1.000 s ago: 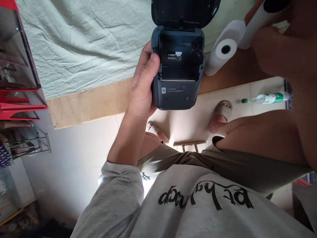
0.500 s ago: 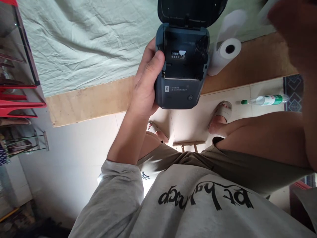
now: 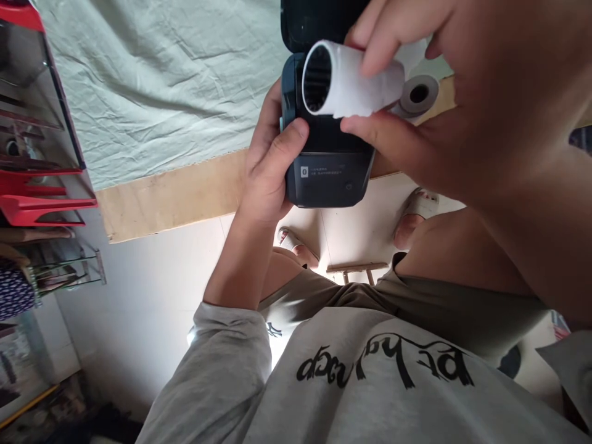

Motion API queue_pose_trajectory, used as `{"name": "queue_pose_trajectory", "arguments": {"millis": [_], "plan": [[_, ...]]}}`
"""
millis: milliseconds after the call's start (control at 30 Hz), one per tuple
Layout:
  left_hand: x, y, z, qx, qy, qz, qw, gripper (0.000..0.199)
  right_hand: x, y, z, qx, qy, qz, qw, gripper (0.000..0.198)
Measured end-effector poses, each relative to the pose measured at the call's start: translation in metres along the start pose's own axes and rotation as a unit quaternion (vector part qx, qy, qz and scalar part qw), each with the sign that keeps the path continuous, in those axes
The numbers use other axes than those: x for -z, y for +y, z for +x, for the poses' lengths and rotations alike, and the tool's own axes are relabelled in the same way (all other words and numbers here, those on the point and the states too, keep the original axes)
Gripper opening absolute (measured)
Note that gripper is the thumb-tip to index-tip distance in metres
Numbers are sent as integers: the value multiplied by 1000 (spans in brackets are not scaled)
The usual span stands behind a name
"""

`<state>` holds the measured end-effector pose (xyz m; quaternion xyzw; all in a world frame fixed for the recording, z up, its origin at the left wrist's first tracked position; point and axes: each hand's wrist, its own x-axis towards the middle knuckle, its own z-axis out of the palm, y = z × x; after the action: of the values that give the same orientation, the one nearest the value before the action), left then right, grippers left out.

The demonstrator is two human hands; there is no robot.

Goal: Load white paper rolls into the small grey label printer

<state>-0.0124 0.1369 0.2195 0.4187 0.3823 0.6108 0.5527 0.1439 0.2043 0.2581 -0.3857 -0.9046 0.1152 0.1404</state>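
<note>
- The left hand [image 3: 268, 163] grips the dark blue plastic label printer [image 3: 329, 176] by its side, lid open.
- The right hand [image 3: 462, 92] pinches a white paper roll [image 3: 349, 80] just above the open bay, long axis crosswise, hollow end leftward.
- A second white roll [image 3: 419, 94] lies on the wooden bench [image 3: 171, 194].

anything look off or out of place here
Nothing looks spilled or broken. The left hand holds the printer with its lid open, and the right hand holds a paper roll just above the bay. A second roll lies on its side on the table behind.
</note>
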Motion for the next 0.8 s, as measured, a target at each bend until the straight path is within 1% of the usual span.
{"name": "queue_pose_trajectory", "arguments": {"millis": [67,100,133,233,267,300,400,467,533,600,667,733,800], "plan": [[-1,0,-1,-1,23,-3,1000,26,-1,-3,2,24,20,-50,998,51],[0,0,-1,0,26,-1,1000,27,-2,-4,3,25,20,-57,998,49],[1,0,0,1,18,3,1000,29,-3,-7,3,12,3,-63,998,48],[8,-1,1,3,-28,17,999,41,-4,-17,5,-53,-94,-74,991,51],[9,-2,1,2,-38,22,999,41,-4,-20,5,-65,-117,-74,988,52],[10,-2,2,0,-38,25,999,40,-3,-23,5,-69,-130,-73,986,55],[8,-2,1,-11,-16,35,999,33,-1,-27,2,-80,-121,-72,987,65],[6,-1,0,-28,-9,41,999,32,-1,-26,-1,-57,-123,-65,989,65],[6,-1,0,-34,-32,43,998,35,-4,-23,-5,0,-134,-48,990,57],[7,-1,0,-27,-49,46,997,38,-7,-19,-7,54,-133,-41,989,48],[9,-1,1,-15,-46,59,997,40,-7,-14,-9,82,-111,-52,989,44],[10,-1,1,-10,-32,69,997,43,-4,-9,-9,100,-69,-59,991,43],[9,-2,1,-15,-32,65,997,44,2,-1,-8,92,-35,-31,995,43]]}}
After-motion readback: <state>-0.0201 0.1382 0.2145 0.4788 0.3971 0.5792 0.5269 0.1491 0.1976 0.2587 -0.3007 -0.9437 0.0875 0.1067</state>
